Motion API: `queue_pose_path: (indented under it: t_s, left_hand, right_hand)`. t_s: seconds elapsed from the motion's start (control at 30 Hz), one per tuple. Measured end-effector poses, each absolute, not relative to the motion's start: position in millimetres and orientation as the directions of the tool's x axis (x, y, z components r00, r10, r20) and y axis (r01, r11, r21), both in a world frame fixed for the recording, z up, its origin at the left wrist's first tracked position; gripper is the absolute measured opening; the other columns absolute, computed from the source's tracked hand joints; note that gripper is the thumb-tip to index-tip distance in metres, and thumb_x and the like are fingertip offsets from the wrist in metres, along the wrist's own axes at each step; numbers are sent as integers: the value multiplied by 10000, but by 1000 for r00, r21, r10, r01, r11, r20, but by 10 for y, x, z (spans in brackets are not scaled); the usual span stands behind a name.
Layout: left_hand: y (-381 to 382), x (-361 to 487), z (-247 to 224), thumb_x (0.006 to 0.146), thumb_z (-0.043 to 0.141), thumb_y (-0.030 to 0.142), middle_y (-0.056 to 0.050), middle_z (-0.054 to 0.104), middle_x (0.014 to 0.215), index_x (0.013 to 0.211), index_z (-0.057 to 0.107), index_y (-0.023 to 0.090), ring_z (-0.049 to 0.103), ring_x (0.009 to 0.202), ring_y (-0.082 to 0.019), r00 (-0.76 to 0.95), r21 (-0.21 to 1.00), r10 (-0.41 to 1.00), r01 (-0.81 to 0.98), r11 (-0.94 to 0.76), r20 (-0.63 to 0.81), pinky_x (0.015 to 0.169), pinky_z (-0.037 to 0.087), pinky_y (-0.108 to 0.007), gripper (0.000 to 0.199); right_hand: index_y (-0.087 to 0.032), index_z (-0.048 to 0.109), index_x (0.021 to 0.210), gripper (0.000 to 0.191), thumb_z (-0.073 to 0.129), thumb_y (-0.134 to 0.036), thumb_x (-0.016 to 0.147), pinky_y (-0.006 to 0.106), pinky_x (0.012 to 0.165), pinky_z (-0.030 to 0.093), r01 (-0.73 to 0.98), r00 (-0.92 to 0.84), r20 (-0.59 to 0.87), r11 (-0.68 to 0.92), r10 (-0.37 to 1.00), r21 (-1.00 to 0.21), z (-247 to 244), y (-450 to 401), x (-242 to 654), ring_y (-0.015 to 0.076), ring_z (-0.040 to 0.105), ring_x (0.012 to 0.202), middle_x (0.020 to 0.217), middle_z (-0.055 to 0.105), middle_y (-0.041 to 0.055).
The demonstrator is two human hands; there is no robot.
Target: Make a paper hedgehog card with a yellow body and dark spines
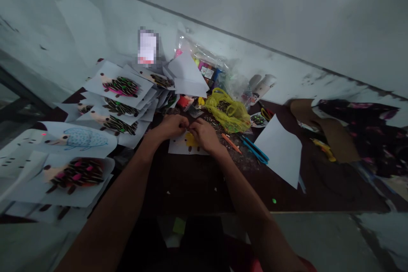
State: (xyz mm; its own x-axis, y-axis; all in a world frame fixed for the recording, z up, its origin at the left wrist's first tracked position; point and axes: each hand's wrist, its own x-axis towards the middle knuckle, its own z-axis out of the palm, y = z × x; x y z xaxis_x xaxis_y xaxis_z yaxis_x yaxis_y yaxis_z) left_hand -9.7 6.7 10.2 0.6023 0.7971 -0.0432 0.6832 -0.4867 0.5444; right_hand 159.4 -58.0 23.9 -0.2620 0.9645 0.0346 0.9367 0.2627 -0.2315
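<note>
My left hand (174, 126) and my right hand (205, 134) meet fingertip to fingertip above a white sheet of paper (178, 147). Both have their fingers pinched together; whatever lies between them is too small to make out. On the sheet, partly covered by my right hand, is a yellow shape (191, 139) with small brown feet under it. Striped seeds, which look like sunflower seeds (212, 122), lie loose just beyond my right hand. More of them fill an open yellow plastic bag (228, 112). An orange pen-like stick (232, 143) and a blue-handled tool (256, 150) rest to the right.
Stacked sheets with seed-covered hedgehog pictures (121, 86) crowd the left, beside a hedgehog drawing in blue (86, 138). A blank white sheet (280, 151) lies right. Clear plastic packaging (204, 53) leans on the wall. A brown cardboard piece (334, 136) and dark patterned cloth (366, 127) sit far right.
</note>
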Motion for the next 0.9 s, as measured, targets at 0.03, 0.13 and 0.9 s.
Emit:
queue_pose_path:
  t_s: [0.03, 0.13, 0.9]
  left_hand:
    - [71, -95, 86, 743, 567, 141, -33, 778, 862, 963, 780, 219, 681, 816, -199, 596, 552, 802, 679, -483, -32, 780, 474, -288, 316]
    - [78, -82, 35, 744, 575, 127, -43, 776, 880, 1004, 776, 212, 684, 821, -213, 569, 579, 822, 666, -471, 13, 796, 486, -309, 339]
    - [-6, 23, 89, 942, 525, 325, -70, 766, 789, 886, 755, 217, 702, 820, -244, 297, 600, 935, 718, -354, 197, 746, 468, -313, 261]
  right_hand:
    - [-188, 744, 1105, 249, 514, -238, 1025, 280, 873, 451, 947, -225, 44, 229, 973, -224, 250, -578, 1619, 202, 617, 1022, 1099, 668, 94]
    - [-171, 733, 1120, 260, 499, -218, 1017, 314, 858, 453, 986, -59, 60, 68, 996, -152, 280, -583, 1732, 237, 620, 1015, 1124, 668, 129]
    - [-126, 750, 1151, 330, 455, -202, 1024, 380, 949, 417, 998, 56, 153, -57, 987, 2, 420, 11, 1779, 295, 570, 1174, 1222, 669, 200]
